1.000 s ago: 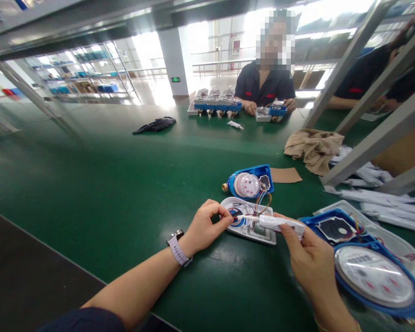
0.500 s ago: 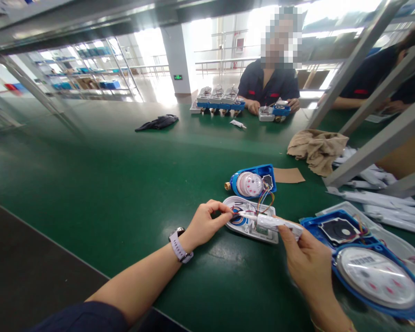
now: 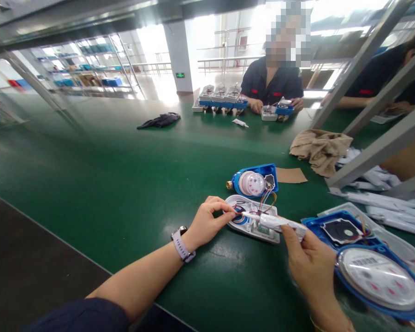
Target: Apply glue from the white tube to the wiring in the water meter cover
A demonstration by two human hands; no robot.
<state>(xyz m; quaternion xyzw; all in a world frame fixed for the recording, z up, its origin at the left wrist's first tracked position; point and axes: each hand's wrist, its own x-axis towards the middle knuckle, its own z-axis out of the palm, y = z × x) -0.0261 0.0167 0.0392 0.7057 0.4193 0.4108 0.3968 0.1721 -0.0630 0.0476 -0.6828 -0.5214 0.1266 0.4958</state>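
My left hand pinches thin red and black wires over the round end of a white plastic meter cover. My right hand grips a white squeeze tube, its long nozzle pointing left, close to my left fingertips. Inside the cover are a blue ring-shaped part and a circuit board, partly hidden by the tube. Coloured wires join the cover to a blue water meter with a brass fitting, lying just behind it. To the right of my right hand lies a larger-looking blue water meter.
A brown card piece, a beige cloth and several white tubes lie to the right, near slanted metal posts. Across the green bench, a co-worker handles a meter beside several others. A dark cloth lies far left.
The whole view has shifted slightly. Both hands keep their grips, with the tube's nozzle still close to the wires.
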